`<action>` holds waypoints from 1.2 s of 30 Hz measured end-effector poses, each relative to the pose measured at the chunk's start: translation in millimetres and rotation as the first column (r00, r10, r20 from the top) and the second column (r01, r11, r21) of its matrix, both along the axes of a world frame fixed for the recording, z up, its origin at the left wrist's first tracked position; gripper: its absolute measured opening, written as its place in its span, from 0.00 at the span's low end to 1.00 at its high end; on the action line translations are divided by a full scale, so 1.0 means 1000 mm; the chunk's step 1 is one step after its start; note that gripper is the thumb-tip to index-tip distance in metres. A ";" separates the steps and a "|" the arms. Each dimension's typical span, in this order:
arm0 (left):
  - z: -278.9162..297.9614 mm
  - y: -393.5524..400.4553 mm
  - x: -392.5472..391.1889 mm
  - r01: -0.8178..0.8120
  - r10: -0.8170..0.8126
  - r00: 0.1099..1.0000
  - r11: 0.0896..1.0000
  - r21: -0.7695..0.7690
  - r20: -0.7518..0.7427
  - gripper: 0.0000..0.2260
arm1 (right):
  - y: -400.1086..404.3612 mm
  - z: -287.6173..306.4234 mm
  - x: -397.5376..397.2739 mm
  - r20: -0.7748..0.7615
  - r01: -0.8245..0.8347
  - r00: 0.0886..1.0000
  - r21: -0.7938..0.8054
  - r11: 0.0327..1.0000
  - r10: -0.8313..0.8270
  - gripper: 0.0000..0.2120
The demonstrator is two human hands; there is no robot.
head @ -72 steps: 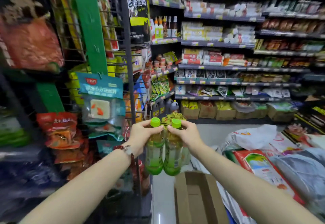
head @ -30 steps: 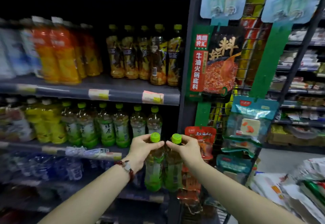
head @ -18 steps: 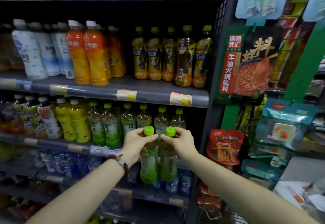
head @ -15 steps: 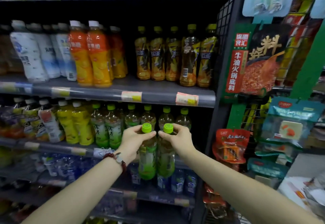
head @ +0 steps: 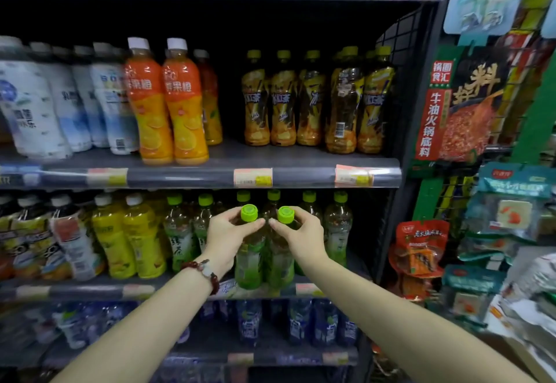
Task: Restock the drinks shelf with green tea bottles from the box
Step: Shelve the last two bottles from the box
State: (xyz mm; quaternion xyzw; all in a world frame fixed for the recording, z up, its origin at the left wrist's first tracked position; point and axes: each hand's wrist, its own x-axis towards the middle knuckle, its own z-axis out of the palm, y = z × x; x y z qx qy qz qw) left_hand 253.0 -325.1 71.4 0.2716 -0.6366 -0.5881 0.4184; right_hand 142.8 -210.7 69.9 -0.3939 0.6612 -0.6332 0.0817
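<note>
Left hand [head: 230,233]: fingers and thumb curled round the neck of the left green tea bottle [head: 249,257], just under its green cap [head: 249,213]. A bead bracelet [head: 207,272] sits on that wrist. Right hand [head: 302,238]: same pinch-and-wrap at the neck of the right green tea bottle [head: 281,262], fingertips below its cap [head: 285,214]. The two hands nearly meet, knuckles at 3 o'clock of the left and 9 o'clock of the right; the bottles hang side by side, touching or all but.

Handling, as a judgement: both are full, so fairly heavy for a neck hold; the plastic is stiff at the collar and softer at the belly, and the label film is likely slick. The neck ring under the cap is the sure hold when carrying from above; for sliding one into a row, a grip lower on the body would steady it better. Not fragile, though a drop could dent one.

Outward: both bottle bases are level with the front lip of the drinks shelf [head: 168,289], in front of the green-capped row [head: 337,226] standing at 12 o'clock of the hands. Whether the bases rest on the lip cannot be told. Yellow bottles [head: 129,241] at 9 o'clock. On the shelf above, amber tea bottles [head: 313,102] and orange juice bottles [head: 167,102]. Hanging snack packets [head: 419,250] at 3 o'clock.
</note>
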 end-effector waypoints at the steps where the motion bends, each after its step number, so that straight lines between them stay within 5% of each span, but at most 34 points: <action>1: -0.002 -0.002 -0.002 0.008 -0.008 1.000 1.000 -0.007 0.000 0.13 | -0.002 -0.001 -0.001 -0.004 0.013 1.000 0.000 1.000 -0.013 0.06; 6: -0.015 -0.007 -0.007 0.013 -0.014 1.000 0.999 -0.050 -0.026 0.09 | -0.011 -0.010 0.003 -0.046 0.056 0.997 -0.002 0.998 -0.056 0.05; 9: -0.019 -0.006 -0.011 -0.006 0.006 1.000 0.993 -0.122 0.000 0.08 | -0.014 -0.020 0.005 -0.071 0.112 0.991 -0.018 0.994 -0.113 0.14; 15: -0.045 0.006 -0.013 -0.029 0.074 0.989 0.945 -0.327 0.129 0.26 | -0.013 -0.047 0.005 -0.162 0.133 0.978 -0.012 0.991 -0.133 0.17; 20: -0.057 -0.003 0.000 0.096 0.014 0.971 0.889 -0.447 0.237 0.34 | -0.010 -0.053 0.003 -0.278 0.190 0.949 0.129 0.973 -0.148 0.32; 29: -0.049 -0.019 0.002 0.195 -0.040 0.936 0.885 -0.422 0.350 0.50 | -0.004 -0.035 -0.026 -0.265 -0.069 0.953 0.276 0.959 0.144 0.45; 33: -0.064 -0.017 0.001 0.043 0.028 0.967 0.962 -0.271 0.254 0.45 | -0.007 -0.048 -0.028 -0.150 -0.053 0.984 0.243 0.968 0.092 0.48; 36: -0.082 -0.014 -0.001 0.004 0.091 0.931 0.966 -0.258 0.354 0.38 | -0.005 -0.068 -0.024 -0.067 0.015 0.998 0.251 0.968 0.002 0.41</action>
